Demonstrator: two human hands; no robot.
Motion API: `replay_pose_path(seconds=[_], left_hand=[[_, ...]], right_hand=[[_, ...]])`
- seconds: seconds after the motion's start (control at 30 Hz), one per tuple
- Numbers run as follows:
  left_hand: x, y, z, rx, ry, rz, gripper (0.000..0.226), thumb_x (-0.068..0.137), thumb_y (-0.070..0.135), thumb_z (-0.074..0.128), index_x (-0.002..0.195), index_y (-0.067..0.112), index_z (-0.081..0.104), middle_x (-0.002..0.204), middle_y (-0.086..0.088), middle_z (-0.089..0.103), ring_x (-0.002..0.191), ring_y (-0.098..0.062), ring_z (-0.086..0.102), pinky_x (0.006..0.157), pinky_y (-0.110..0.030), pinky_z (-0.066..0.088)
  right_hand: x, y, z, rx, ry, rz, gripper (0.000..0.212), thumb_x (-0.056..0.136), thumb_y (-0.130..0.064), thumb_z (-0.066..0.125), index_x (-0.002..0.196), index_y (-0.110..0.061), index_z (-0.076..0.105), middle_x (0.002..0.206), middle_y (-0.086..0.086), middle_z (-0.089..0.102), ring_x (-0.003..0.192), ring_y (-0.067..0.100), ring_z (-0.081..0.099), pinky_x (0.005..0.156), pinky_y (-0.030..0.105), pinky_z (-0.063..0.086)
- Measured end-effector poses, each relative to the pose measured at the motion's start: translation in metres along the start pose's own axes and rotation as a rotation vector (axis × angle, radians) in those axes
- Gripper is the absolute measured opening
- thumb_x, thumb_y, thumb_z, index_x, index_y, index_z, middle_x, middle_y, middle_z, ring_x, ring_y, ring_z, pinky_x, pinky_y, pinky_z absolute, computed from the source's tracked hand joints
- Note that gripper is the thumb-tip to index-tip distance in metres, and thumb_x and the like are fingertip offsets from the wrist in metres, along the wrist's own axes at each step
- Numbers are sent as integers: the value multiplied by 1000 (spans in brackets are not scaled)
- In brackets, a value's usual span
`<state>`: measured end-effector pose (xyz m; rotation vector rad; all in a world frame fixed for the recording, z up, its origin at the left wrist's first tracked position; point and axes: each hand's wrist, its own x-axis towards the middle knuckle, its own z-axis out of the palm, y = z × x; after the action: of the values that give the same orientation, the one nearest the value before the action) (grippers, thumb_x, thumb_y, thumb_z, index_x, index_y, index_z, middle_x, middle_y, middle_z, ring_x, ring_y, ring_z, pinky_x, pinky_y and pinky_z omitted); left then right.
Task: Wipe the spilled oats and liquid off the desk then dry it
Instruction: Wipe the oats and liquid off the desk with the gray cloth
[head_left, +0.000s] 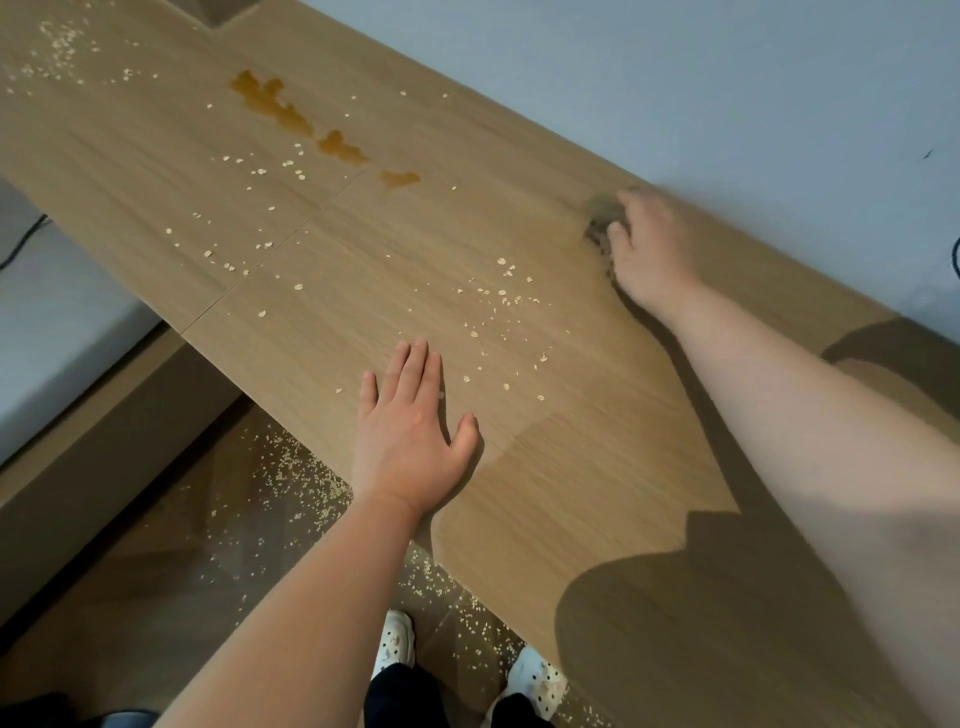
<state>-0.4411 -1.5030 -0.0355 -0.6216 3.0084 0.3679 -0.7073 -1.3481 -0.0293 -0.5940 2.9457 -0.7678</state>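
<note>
Nearest to the camera are two white spotted shoes (397, 642), standing on the floor (156, 571) just before the front edge of the counter (571, 493). Many oat flakes (291, 483) lie on the floor along that edge.

On the left part of the counter, toward the back edge, a brown liquid (291, 114) lies in a broken line of puddles that runs toward the middle. The left grip (410, 431) is a bare hand that lies flat on the counter close to the front edge, palm down, with the fingers straight. It is open and holds nothing. Beyond it and to its right, loose oats (498, 296) are scattered over the middle of the counter, and some lie near the puddles too. Just right of the left grip the wood looks darker in a wide patch.

Further right, near the back edge and the pale wall (675, 78), the right grip (649, 244) holds a grey-brown cloth (600, 218) down on the counter with its fingers curled over it. This part is blurred, so the shape of the cloth is not clear.
</note>
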Motion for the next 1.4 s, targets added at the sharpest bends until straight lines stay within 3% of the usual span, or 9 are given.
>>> replay_pose_path(seconds=[0.17,0.37,0.57,0.73,0.83,0.97,1.17,1.3,1.4], left_hand=[[0,0,0,4,-7,-1,88,82,60,11,156,13,18,164,2,6,150,-11,-5,121,-38,-6],[0,1,-1,1,-26,-6,88,81,59,11,156,13,16,164,2,5,150,-11,-6,122,-38,-6],[0,2,-2,24,-34,-7,90,80,60,9,156,13,15,164,1,4,150,-12,-7,122,-39,-6],[-1,2,-3,56,-56,-7,87,83,59,12,156,12,12,164,-1,2,150,-13,-8,122,-41,-5],[0,3,-4,78,-84,-5,85,85,57,15,157,12,9,164,-2,-1,150,-14,-10,122,-42,-6],[-1,2,-5,89,-108,1,83,90,57,19,156,11,5,164,-2,-5,150,-15,-13,121,-43,-7],[-1,0,-10,39,-140,28,82,94,55,28,156,10,1,164,-4,-7,150,-18,-13,120,-43,-9],[1,-6,-18,-69,-179,71,80,96,52,31,156,9,1,164,-4,-7,150,-17,-12,120,-39,-10],[13,-31,-31,-151,-203,195,74,99,47,35,156,9,7,164,-4,1,150,-18,0,121,-35,-5]], right_hand=[[-77,-14,3,13,-193,-376,42,99,-9,45,141,-10,46,143,7,50,135,25,41,116,41,26],[-62,24,-12,8,108,163,40,102,-16,40,141,-5,44,143,16,48,135,32,41,113,42,28],[-124,14,-12,-44,-224,-289,47,100,-13,43,146,-7,39,153,11,38,144,26,30,120,45,22],[-116,55,-39,-24,3,190,47,102,-10,41,148,-5,34,158,13,29,147,28,22,121,43,15],[-152,6,-17,-59,-58,72,46,99,-9,46,144,-5,40,158,12,29,148,28,21,120,47,20],[-192,0,-16,-134,-187,-111,44,99,-14,45,143,-12,43,159,3,27,149,19,16,122,45,9],[-188,-14,-9,-114,156,460,56,100,-12,40,154,-12,24,160,10,23,149,24,16,121,44,12],[-219,-57,11,-194,-19,268,54,99,-11,40,151,-19,30,162,3,18,150,19,7,121,47,3],[-240,-55,-3,-183,-108,276,54,96,-8,46,147,-26,38,159,-8,13,149,11,0,119,54,-8]])
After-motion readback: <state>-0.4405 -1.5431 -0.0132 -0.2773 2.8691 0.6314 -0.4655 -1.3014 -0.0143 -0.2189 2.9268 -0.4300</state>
